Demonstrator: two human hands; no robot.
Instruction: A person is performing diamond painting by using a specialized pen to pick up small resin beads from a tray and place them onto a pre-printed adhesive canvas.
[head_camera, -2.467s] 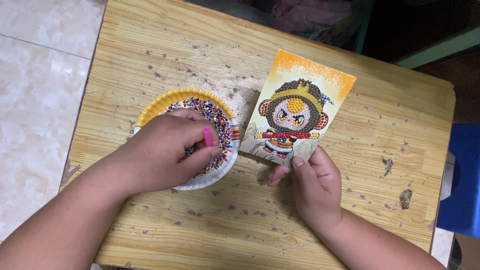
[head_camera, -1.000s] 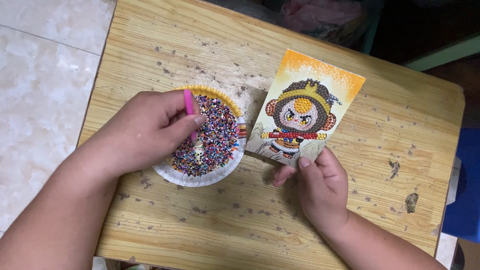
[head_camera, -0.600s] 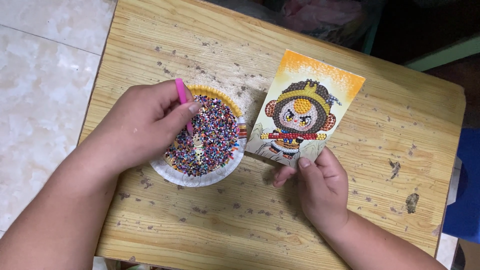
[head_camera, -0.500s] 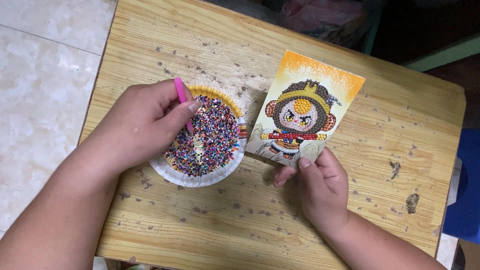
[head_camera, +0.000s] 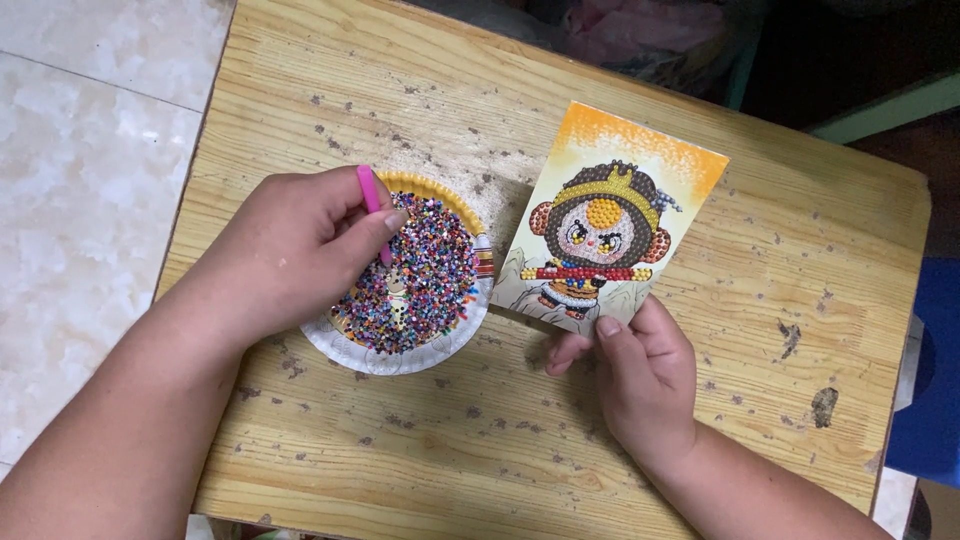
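Note:
My left hand (head_camera: 285, 250) grips a thin pink pen (head_camera: 370, 192), its tip down among many small coloured beads (head_camera: 425, 275) in a paper plate (head_camera: 375, 357) with a yellow rim. My right hand (head_camera: 635, 370) pinches the lower edge of a bead-art card (head_camera: 605, 225), which shows a cartoon monkey with a gold crown on an orange background. The card lies on the wooden table just right of the plate.
The worn wooden table (head_camera: 500, 440) is flecked with dark spots. Pale floor tiles (head_camera: 70, 180) lie to the left. A blue object (head_camera: 930, 380) stands at the right edge and dark clutter (head_camera: 640, 30) sits beyond the far side.
My left hand drew back to the plate's left side and raised the pink pen more upright, its tip shifting slightly in the beads. The right hand and the card stayed put.

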